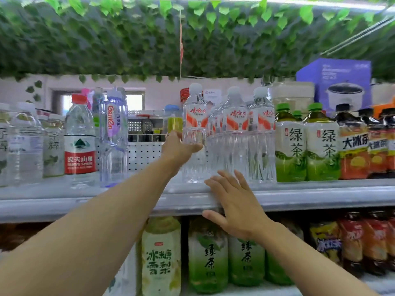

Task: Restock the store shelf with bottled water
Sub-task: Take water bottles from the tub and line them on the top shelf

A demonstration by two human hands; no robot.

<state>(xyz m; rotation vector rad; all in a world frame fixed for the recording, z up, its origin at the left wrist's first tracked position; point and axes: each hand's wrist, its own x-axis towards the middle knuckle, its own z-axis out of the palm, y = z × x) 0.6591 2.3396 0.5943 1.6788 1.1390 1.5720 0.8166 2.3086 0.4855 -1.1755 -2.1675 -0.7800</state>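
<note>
My left hand (178, 147) grips a clear water bottle (195, 116) with a white cap and a red-orange label. The bottle stands upright on the grey shelf (320, 197), at the left end of a row of like water bottles (248, 133). My thumb lies across its front below the label. My right hand (233, 201) is open with fingers spread, lying flat over the shelf's front edge just below those bottles and holding nothing.
Left of the held bottle a gap shows a perforated back panel (143, 154). Further left stand a purple-labelled bottle (113, 137) and a red-labelled water bottle (80, 142). Green tea bottles (307, 144) stand to the right. More drinks (207, 257) fill the shelf below.
</note>
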